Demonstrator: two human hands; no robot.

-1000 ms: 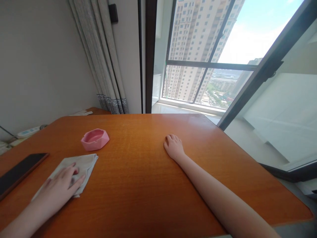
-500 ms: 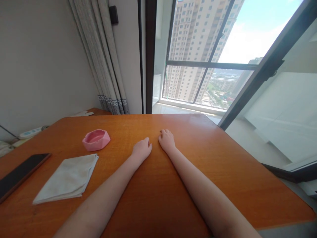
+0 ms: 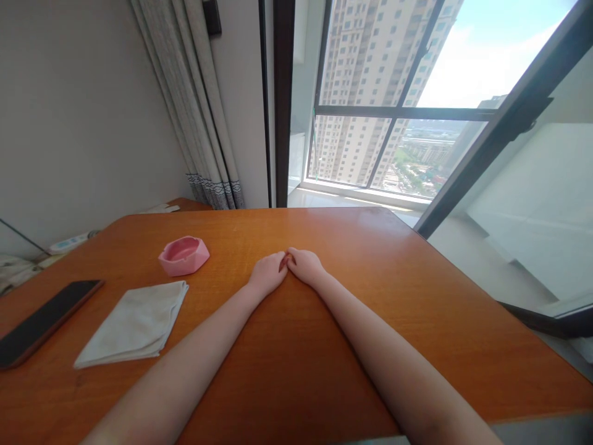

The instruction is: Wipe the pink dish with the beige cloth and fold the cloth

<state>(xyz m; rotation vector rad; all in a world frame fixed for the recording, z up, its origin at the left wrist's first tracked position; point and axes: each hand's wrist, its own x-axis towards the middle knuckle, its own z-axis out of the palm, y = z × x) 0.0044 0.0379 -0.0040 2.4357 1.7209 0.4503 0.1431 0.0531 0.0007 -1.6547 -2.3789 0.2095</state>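
Table [image 3: 296,377]: wood-grained, orange-brown top, far corners cut at an angle, spanning the lower frame. Lying on it: a pink faceted dish [image 3: 181,267], upright, left of centre; a pale folded cloth [image 3: 134,324], flat, lower left, near the dish but apart; a dark flat slab [image 3: 49,321] meeting the left frame edge.

One bench [image 3: 296,364] is carrying one dish [image 3: 184,256], one cloth [image 3: 133,322] and one phone [image 3: 46,322], and two hands [image 3: 269,273] are resting there.

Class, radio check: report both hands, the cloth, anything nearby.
Left hand and right hand touching, on wooden tabletop. Folded cloth lying flat, untouched. Pink ashtray just beyond it, smartphone to its left.
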